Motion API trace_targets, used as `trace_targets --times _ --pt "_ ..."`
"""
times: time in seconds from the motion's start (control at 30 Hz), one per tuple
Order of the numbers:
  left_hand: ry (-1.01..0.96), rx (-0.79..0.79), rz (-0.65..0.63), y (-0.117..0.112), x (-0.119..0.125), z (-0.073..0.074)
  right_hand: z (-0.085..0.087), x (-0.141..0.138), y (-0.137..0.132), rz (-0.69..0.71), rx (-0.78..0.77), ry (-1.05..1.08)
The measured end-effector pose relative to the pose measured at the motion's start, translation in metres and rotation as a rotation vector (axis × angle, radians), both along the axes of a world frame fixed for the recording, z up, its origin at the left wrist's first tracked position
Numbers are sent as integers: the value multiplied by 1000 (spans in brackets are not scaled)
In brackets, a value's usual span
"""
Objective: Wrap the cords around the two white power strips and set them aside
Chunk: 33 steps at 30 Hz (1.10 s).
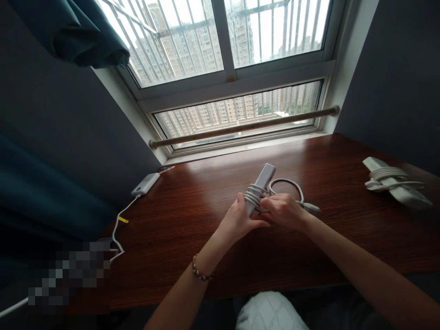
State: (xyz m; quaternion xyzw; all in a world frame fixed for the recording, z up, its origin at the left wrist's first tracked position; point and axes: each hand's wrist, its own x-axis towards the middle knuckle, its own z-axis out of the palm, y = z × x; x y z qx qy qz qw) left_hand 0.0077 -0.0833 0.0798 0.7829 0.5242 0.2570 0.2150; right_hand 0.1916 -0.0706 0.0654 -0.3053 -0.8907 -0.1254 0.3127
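A white power strip [266,173] is tilted above the brown tabletop, with several turns of white cord [253,194] wound around its middle. My left hand [237,217] closes around its near end, thumb stretched out toward the right. Beside the windings, my right hand [283,210] pinches the cord, its fingertips partly hidden. From there a loose loop curves out to the right and ends at a plug [311,207] near my right wrist.
A second white strip [388,178] wrapped in its cord lies at the right of the wooden table [192,206]. At the left edge are a white box [146,184] and its cable [115,229]. Behind stands a window with a metal rail [240,128]; a curtain [79,32] hangs left.
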Motion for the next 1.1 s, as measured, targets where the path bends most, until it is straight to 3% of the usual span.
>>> trace_targets --times 0.07,0.2,0.37,0.5,0.63,0.7,0.87,1.0,1.1 --pt "117 90 25 -4 7 -3 -2 -3 -1 -27 -151 42" --pt "381 262 204 -9 18 -9 -3 -10 -5 -46 -408 198" --pt "455 347 247 -8 17 -7 6 -13 -11 70 -622 386" --pt "411 322 307 -2 7 3 12 -7 -8 57 -568 296" --pt "412 305 456 6 -4 12 18 6 -1 -223 -352 179" --pt "373 272 473 9 -8 14 22 13 0 -396 -203 131" --pt "49 66 245 8 -12 19 33 26 -3 -719 95 67" --pt "-230 -273 -74 1 -9 29 35 35 -3 -754 221 98" --pt "-335 -552 -263 -2 -12 37 35 39 0 -705 218 129"
